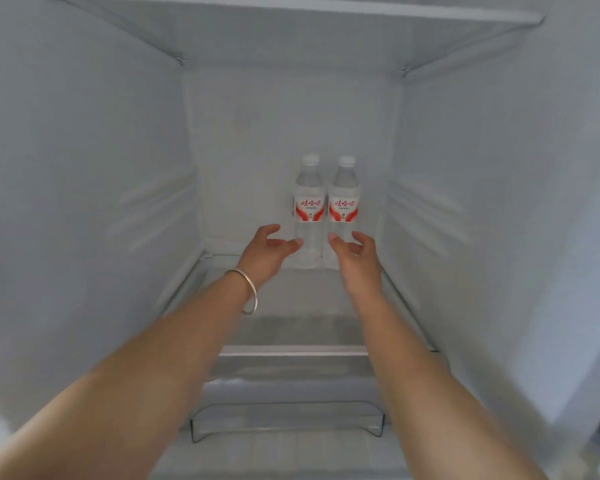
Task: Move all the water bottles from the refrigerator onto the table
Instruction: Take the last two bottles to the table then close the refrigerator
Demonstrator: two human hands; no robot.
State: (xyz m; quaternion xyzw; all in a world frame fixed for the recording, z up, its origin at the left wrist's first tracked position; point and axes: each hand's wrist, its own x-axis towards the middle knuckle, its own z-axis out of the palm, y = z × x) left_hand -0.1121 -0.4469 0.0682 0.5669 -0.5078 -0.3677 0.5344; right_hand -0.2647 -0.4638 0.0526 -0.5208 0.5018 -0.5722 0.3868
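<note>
Now the left hand (269,249) reaches in with fingers spread wide, empty, its thumb tip at the lower side of the left bottle (309,206); that bottle stands upright just beyond and right of it. Touching beside it, the right bottle (343,199) stands upright just past the right hand (355,252), also wide and empty, and equally near. Both rest at the back of the glass shelf (291,348). Motion blur hides whether fingertips touch plastic, and no table shows

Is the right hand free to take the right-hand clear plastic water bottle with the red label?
Probably yes: the open right hand is at the right-hand clear red-labelled bottle, nothing between them.
</note>
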